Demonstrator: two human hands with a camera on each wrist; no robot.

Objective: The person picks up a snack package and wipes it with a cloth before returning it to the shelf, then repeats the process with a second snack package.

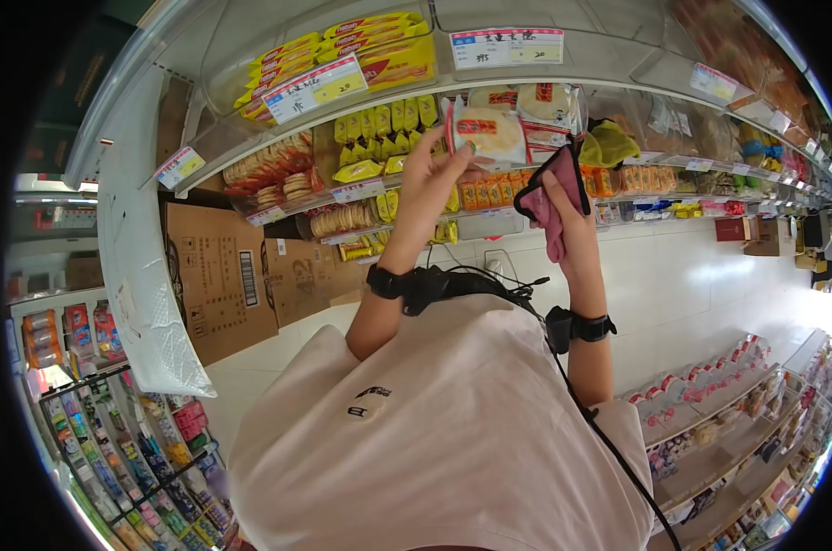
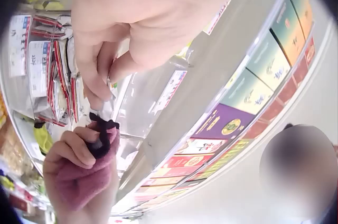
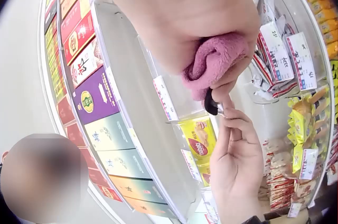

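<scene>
Head view. Standing at a snack shelf (image 1: pixel 489 219), both forearms lifted to about face height. Judging by how things lie, early going: pink cloth (image 1: pixel 556 207) bunched up and apart from shelf and goods, so apparently nothing wiped with it yet. Seemingly busy with the black tab (image 1: pixel 537 184) at its upper edge. Clutching the cloth in the right hand (image 1: pixel 577 243), fingers wrapped round it. Left hand (image 1: pixel 430 184) raised just beside, fingers pointing up in front of a rice-cracker packet (image 1: pixel 488 130). Touching that packet or only in front of it: impossible to say.

Left wrist view. Looking up past the left hand: thumb and forefinger (image 2: pixel 95 84) curled downward, tips drawn close together right above the black tab. Gripping it or merely next to it: cannot tell. Below, right hand clamped on the cloth, hanging packets (image 2: pixel 55 76) behind.

Right wrist view. Right hand at the top, palm turned toward the shelf, cloth squeezed in the fist, black tab poking out beneath. Left hand reaching up from below, fingertips (image 3: pixel 232 115) meeting at the tab. A yellow pack (image 3: pixel 198 137) just behind, boxes (image 3: pixel 95 97) ranged along the upper shelf.
</scene>
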